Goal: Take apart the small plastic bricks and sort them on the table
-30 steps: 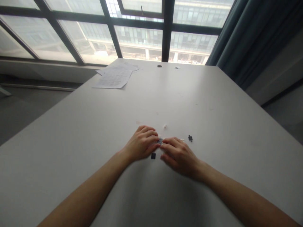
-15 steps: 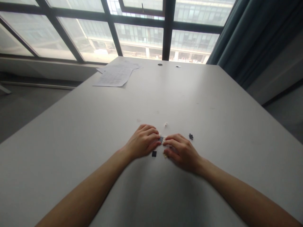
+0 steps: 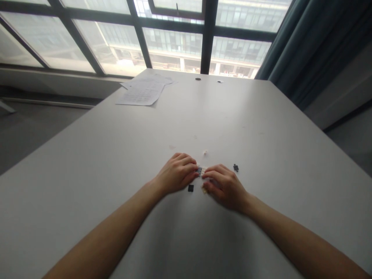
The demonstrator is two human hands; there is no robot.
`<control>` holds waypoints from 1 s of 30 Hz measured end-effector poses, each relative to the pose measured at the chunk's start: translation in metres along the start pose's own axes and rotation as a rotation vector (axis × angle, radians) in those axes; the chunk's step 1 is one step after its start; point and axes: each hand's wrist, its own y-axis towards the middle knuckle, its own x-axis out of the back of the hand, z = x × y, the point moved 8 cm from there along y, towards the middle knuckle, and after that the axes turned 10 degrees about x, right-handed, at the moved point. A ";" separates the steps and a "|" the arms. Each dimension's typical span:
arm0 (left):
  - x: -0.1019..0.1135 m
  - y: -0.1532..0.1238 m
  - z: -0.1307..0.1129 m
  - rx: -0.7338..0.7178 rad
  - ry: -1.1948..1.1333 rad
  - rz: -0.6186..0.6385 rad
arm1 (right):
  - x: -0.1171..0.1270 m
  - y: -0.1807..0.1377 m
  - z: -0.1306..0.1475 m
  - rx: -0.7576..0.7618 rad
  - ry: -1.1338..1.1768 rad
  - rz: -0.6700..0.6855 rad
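My left hand (image 3: 180,172) has its fingers closed on the left side of a small grey building brick (image 3: 199,170). Against its right side lies a white building brick (image 3: 202,171), pinched from the right by the fingers of my right hand (image 3: 222,184). Both bricks are low on the table and partly covered by my fingertips. A tan piece (image 3: 204,189) shows beside my right thumb. Just below my left hand is a flat black square piece (image 3: 191,188).
A small white piece (image 3: 205,152) lies beyond my hands, and a dark cross-like piece (image 3: 236,167) to the right. Printed papers (image 3: 142,93) rest at the far left of the white table (image 3: 116,162). Windows stand behind, with a dark curtain (image 3: 290,50) at right.
The view has shifted slightly, moving everything a few pixels to the right. Slightly more of the white brick shows between my fingers; both hands keep nearly the same pose.
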 end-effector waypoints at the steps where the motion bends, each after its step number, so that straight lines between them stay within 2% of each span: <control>1: 0.000 0.000 0.000 -0.002 0.000 -0.001 | 0.002 0.000 0.000 -0.002 0.006 -0.015; 8: 0.001 0.000 0.001 0.002 0.005 -0.015 | 0.026 0.001 -0.010 -0.034 -0.019 -0.169; 17: 0.003 -0.001 0.002 0.015 0.002 -0.041 | 0.051 -0.012 -0.057 -0.311 0.003 -0.292; 19: 0.005 0.000 0.001 0.014 0.001 -0.057 | 0.052 -0.012 -0.061 -0.331 0.022 -0.245; 23: 0.008 0.000 -0.001 0.010 0.001 -0.087 | 0.045 -0.014 -0.064 -0.333 0.016 -0.017; 30: 0.005 0.000 0.001 0.015 0.005 -0.072 | 0.049 -0.010 -0.044 -0.116 -0.103 0.090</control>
